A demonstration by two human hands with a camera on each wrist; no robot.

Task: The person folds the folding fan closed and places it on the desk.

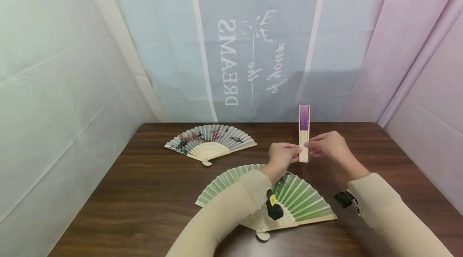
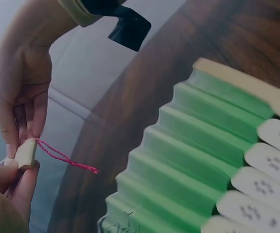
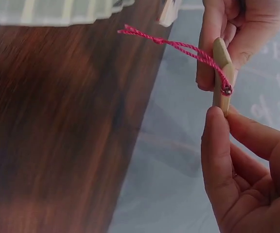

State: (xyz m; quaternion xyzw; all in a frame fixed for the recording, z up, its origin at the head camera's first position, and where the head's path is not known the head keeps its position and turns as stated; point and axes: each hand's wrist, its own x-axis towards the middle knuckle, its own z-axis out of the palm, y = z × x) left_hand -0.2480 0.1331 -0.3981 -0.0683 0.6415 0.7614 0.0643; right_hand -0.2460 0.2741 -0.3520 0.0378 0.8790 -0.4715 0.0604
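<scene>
A folded hand fan (image 1: 304, 133) with purple cloth and pale ribs stands upright between both hands above the table's far part. My left hand (image 1: 283, 156) pinches its lower left edge; my right hand (image 1: 328, 145) pinches the right edge. From the fan's pivot end (image 3: 222, 77) hangs a red cord (image 3: 183, 47), seen also in both wrist views. An open green fan (image 1: 307, 198) lies on the table, partly hidden under my left forearm. Farther back at the left lies an open grey fan (image 1: 211, 140) with pink blossoms.
The brown wooden table (image 1: 119, 192) ends at a hanging printed cloth (image 1: 173, 48) behind. Pale cloth walls (image 1: 54, 88) stand at both sides. A black wrist camera (image 1: 274, 204) sits on the left sleeve, another (image 1: 345, 199) on the right.
</scene>
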